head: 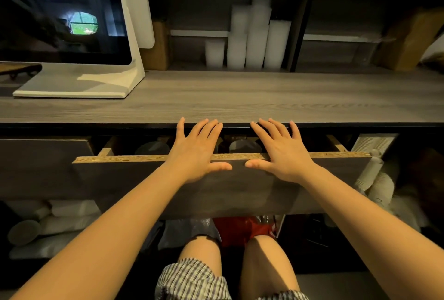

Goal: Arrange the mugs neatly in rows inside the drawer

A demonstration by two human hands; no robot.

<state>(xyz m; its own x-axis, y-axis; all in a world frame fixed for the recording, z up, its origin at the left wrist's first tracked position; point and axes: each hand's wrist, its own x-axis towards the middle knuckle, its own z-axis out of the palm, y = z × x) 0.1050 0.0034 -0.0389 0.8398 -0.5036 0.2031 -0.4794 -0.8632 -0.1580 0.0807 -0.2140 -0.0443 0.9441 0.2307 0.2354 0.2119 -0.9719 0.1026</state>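
A grey wood-grain drawer [120,174] under the counter is pulled out only a little, and its chipboard top edge shows. In the dark gap behind that edge I can make out two round grey mugs, one [151,148] left of my hands and one [244,146] between them; the rest of the inside is hidden. My left hand [197,150] and my right hand [280,150] lie flat with fingers spread over the drawer's top edge, thumbs on its front, fingertips near the counter edge. Neither hand holds anything.
The grey counter [240,95] runs above the drawer, with a white monitor stand [79,83] at the left. White cup stacks [254,35] stand on the shelf behind. More cup sleeves [374,172] lie at the right and bagged items [60,218] at the lower left. My knees are below.
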